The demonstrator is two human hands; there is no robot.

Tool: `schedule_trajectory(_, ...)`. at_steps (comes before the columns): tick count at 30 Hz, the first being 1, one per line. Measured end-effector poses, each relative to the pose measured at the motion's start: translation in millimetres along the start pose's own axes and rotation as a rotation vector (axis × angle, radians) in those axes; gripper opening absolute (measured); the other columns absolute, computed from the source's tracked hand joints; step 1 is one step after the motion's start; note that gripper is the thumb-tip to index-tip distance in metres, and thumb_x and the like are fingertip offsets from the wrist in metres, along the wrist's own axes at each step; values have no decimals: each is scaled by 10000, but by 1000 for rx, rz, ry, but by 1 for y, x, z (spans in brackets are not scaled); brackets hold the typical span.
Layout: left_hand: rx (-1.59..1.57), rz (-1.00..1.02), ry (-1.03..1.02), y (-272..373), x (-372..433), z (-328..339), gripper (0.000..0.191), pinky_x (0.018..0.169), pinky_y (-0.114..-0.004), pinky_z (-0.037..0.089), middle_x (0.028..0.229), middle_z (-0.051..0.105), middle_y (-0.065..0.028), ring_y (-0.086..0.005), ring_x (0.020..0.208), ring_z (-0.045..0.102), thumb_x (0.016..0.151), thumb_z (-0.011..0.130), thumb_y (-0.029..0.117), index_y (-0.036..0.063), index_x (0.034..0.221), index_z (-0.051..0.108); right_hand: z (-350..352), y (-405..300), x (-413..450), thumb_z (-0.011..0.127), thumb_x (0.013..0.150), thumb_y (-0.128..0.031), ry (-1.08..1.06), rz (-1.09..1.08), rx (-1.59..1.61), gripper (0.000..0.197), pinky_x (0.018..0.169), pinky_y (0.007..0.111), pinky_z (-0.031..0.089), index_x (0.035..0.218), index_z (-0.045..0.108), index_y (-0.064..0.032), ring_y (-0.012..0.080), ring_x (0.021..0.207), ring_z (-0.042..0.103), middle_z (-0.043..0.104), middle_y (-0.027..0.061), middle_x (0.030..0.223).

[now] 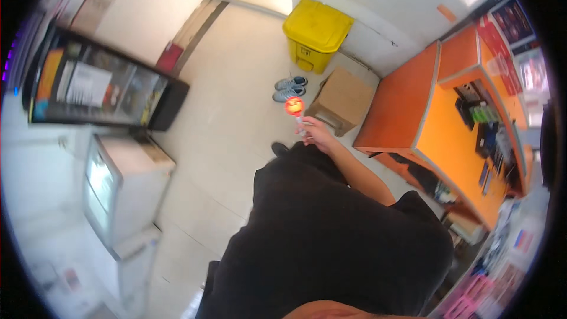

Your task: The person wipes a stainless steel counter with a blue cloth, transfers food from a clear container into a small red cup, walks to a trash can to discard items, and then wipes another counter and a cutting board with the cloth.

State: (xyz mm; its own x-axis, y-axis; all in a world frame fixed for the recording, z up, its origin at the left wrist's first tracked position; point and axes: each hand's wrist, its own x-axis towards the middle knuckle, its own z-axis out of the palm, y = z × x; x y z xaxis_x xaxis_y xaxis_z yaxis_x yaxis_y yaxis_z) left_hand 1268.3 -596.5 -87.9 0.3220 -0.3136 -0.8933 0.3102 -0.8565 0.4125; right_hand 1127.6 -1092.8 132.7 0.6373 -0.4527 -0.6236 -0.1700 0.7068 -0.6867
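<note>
My right hand point(315, 132) is closed around the pale handle of a small wand with a round red-orange head point(294, 106) that looks lit up. It is held out in front of my black shirt point(336, 230). Past the wand's head, a pair of grey lace-up sneakers point(290, 88) sits on the tiled floor point(226, 84). A closed cardboard box point(343, 97) stands on the floor just beyond my right hand. My left hand is out of view.
A yellow lidded pedal bin point(316, 31) stands by the white wall. To the right is an orange counter desk point(443, 128) with small items on it. On the left are a black glass-door display fridge point(106, 84) and a white cabinet point(137, 181). A pink plastic basket point(469, 297) lies lower right.
</note>
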Motion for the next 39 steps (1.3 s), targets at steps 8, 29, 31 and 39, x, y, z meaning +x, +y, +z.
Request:
schedule_trajectory(8, 448, -269, -197, 340, 207, -192, 381, 779, -513, 561, 1059, 727, -147, -316, 837, 702, 926, 585, 324, 45, 1175, 655, -11, -130, 158, 567, 1077, -237, 546, -214, 387, 254, 599, 292, 517, 1314, 563, -147, 108, 676, 590, 714, 42, 1013)
schedule_trajectory(29, 479, 262, -343, 1027, 426, -310, 466, 752, -489, 595, 1082, 674, -200, -331, 883, 706, 972, 623, 353, 58, 1320, 533, 106, -283, 399, 544, 1042, -174, 1028, -498, 947, 214, 576, 343, 540, 1253, 562, -144, 169, 654, 606, 675, 51, 906)
schedule_trajectory(31, 509, 202, -352, 1026, 439, -294, 445, 769, -483, 592, 1065, 687, -198, -325, 894, 709, 975, 628, 327, 53, 1317, 546, 71, -288, 425, 549, 1051, -199, 1073, -524, 994, 141, 587, 361, 532, 1173, 602, -152, 180, 655, 599, 619, 22, 836)
schedule_trajectory(39, 1442, 735, -621, 981, 533, -352, 519, 852, -500, 580, 1211, 673, -248, -397, 1013, 694, 992, 616, 326, 36, 1410, 512, -20, -258, 480, 500, 1091, -244, 1532, -424, 1016, 140, 446, 367, 466, 1146, 577, -141, 172, 511, 547, 543, 14, 707)
